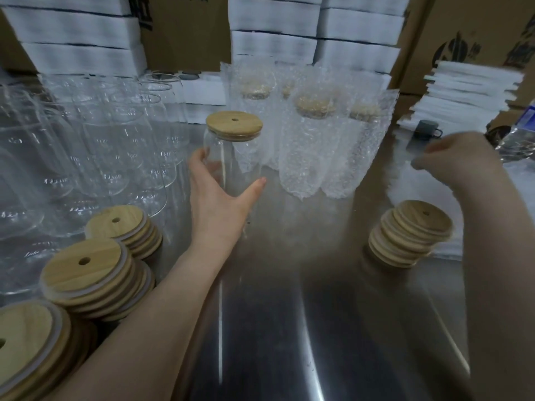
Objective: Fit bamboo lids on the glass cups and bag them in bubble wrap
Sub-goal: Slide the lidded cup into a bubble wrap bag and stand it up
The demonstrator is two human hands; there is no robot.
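My left hand (221, 195) grips a clear glass cup (228, 157) that stands upright on the steel table, a round bamboo lid (234, 125) with a small hole seated on its rim. My right hand (460, 157) is blurred at the right, fingers curled, near a pile of flat bubble-wrap bags (434, 195); whether it pinches a bag I cannot tell. Behind the cup stand several lidded cups in bubble-wrap bags (307, 146). Bamboo lids lie in stacks at the lower left (86, 273) and at the right (411, 233).
Many bare glass cups (95, 146) crowd the left side of the steel table (289, 314). White foam boxes (272, 36) and cardboard cartons fill the back. A grey mug (428, 129), white foam sheets (469, 91) and a plastic bottle (521, 134) sit at the far right.
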